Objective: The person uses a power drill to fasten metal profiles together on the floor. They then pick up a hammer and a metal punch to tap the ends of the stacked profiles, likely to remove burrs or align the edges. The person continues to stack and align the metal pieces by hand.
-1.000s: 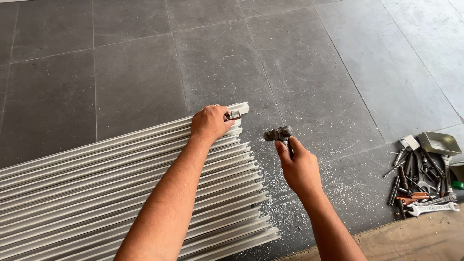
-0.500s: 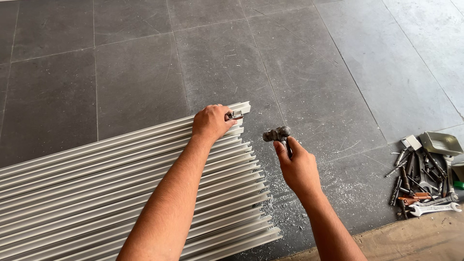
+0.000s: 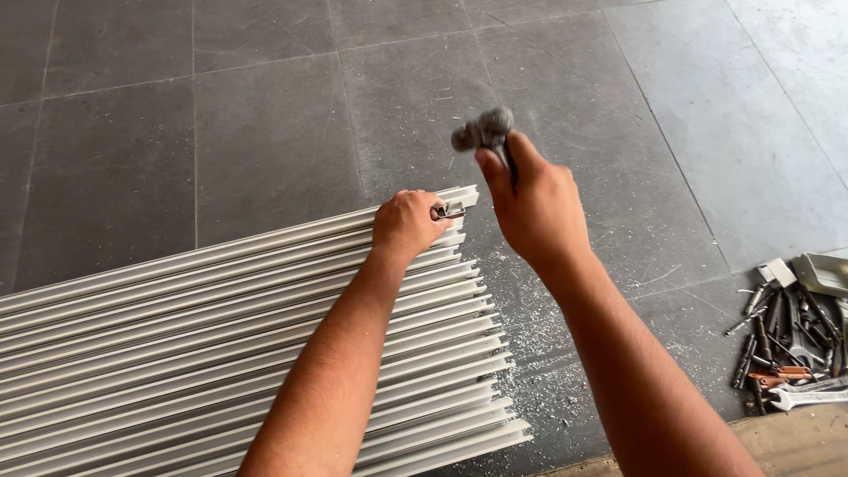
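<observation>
The left hand (image 3: 408,223) rests on the far end of a row of pale aluminium profiles (image 3: 221,344) that lie side by side on the grey tiled floor (image 3: 265,106). Its fingers are pressed together around a small metal fitting (image 3: 450,211), pinching it against the end of the farthest profile, so the piece sits right at the open end of the channel where it can be steadied from the side while the knuckles stay clear of its top.

The right hand (image 3: 534,208) is raised above and just to the right of that spot, fist closed around the handle of a small hammer (image 3: 484,132). The grey head is blurred and points up and to the left, well apart from the fitting, and the wrist is cocked back; this reads as the high point of a swing lined up with the pinched piece.

White metal shavings (image 3: 530,353) are scattered on the floor just beside the profile ends. At the right edge of the scene, near the bottom, lies a loose heap of hand tools (image 3: 791,353): spanners, bits and screwdrivers, with a folded metal piece (image 3: 821,272) at its far side, all within reach of the right arm.
</observation>
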